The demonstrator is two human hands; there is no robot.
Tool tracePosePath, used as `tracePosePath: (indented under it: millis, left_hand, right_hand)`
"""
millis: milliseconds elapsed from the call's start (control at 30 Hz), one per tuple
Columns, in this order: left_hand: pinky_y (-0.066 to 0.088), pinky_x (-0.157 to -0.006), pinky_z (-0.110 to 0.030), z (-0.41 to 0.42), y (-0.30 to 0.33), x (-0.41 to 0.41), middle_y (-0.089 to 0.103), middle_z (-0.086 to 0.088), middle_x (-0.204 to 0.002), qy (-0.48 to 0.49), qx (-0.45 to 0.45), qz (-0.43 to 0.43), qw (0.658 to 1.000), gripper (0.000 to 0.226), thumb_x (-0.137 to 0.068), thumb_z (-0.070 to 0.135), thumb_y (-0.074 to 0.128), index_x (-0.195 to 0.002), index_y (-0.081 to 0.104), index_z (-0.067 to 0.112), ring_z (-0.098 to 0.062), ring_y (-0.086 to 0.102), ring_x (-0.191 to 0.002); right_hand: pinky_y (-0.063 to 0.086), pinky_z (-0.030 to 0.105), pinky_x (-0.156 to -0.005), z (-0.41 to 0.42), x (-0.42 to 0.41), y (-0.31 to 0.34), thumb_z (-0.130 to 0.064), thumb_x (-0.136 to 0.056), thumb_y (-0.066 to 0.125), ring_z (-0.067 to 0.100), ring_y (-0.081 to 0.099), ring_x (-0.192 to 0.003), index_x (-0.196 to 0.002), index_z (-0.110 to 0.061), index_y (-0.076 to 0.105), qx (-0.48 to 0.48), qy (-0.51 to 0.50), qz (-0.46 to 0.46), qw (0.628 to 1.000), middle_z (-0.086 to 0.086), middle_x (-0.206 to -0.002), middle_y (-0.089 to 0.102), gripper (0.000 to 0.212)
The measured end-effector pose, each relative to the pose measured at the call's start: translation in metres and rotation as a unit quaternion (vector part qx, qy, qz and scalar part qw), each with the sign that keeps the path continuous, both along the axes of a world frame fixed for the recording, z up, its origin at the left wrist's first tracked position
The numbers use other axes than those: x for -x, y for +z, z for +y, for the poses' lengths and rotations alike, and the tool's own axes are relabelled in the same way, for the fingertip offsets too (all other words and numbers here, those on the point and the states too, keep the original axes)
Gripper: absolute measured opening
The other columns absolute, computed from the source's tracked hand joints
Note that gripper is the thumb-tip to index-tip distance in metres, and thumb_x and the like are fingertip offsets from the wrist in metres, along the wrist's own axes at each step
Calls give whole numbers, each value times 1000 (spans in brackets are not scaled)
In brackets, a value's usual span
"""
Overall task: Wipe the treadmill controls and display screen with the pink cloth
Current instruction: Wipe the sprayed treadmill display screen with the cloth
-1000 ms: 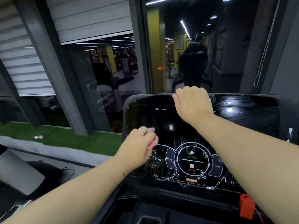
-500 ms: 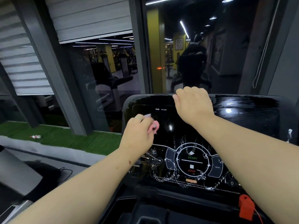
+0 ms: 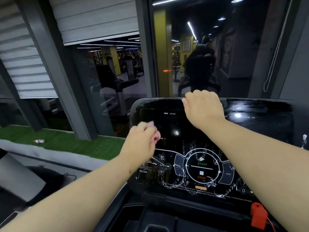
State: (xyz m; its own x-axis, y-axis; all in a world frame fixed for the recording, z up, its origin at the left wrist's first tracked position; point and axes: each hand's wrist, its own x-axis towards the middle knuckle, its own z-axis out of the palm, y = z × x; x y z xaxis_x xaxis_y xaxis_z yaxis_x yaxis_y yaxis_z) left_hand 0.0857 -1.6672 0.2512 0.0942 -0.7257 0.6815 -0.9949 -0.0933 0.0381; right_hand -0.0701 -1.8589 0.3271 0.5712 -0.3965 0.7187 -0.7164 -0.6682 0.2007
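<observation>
The black treadmill console (image 3: 260, 131) fills the lower right, with a dark display screen (image 3: 168, 124) above round START/STOP controls (image 3: 202, 168) streaked with white foam. My left hand (image 3: 142, 141) grips a bunched pink cloth (image 3: 156, 135) against the screen's left part, near the INCLINE label; most of the cloth is hidden under my fingers and blurred. My right hand (image 3: 202, 109) curls over the console's top edge (image 3: 160, 98) near its middle.
A red safety clip (image 3: 258, 215) with a cord hangs at the console's lower right. A tray recess (image 3: 160, 218) lies below the controls. Beyond the console is a glass window (image 3: 200, 47); a strip of green turf (image 3: 66, 144) and another machine sit to the left.
My left hand with the pink cloth has moved up the left side of the panel, from beside the control ring to the lower screen area. My right hand has stayed on the top edge.
</observation>
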Motion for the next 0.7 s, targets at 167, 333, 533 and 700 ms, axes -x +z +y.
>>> tracePosePath:
  millis: [167,333,533,700]
  left_hand:
    - [50,-72,-45,17,-20,-5,55,3,-91,-60,-80,-35,994,15,-84,8,47,-83,54,21,-20,49,-83]
    - [52,-85,-37,-9,41,-40,58,1,-98,53,35,29,998,22,-91,-1,55,-86,68,17,-25,58,-91]
    - [49,-80,-40,15,-13,-28,62,1,-94,-21,-32,-59,998,23,-82,-3,53,-83,62,19,-23,56,-89]
    - [49,-74,-32,0,21,-44,55,-4,-86,-19,-57,-47,997,23,-88,-6,47,-75,58,10,-22,51,-78]
  right_hand:
    - [31,38,-66,1,0,-1,-39,-108,28,23,41,-68,-91,-20,57,-2,-7,4,1000,-3,-76,45,38]
    - [32,38,-67,0,-1,0,-39,-108,26,23,41,-69,-94,-20,57,-9,-12,9,1000,-1,-80,55,39]
    - [31,37,-67,0,-2,-1,-39,-107,25,23,39,-69,-92,-21,57,-3,-18,6,1000,-1,-80,57,40]
    - [31,37,-66,0,-3,-1,-39,-107,27,23,41,-68,-92,-21,58,1,-24,10,1000,-2,-79,56,39]
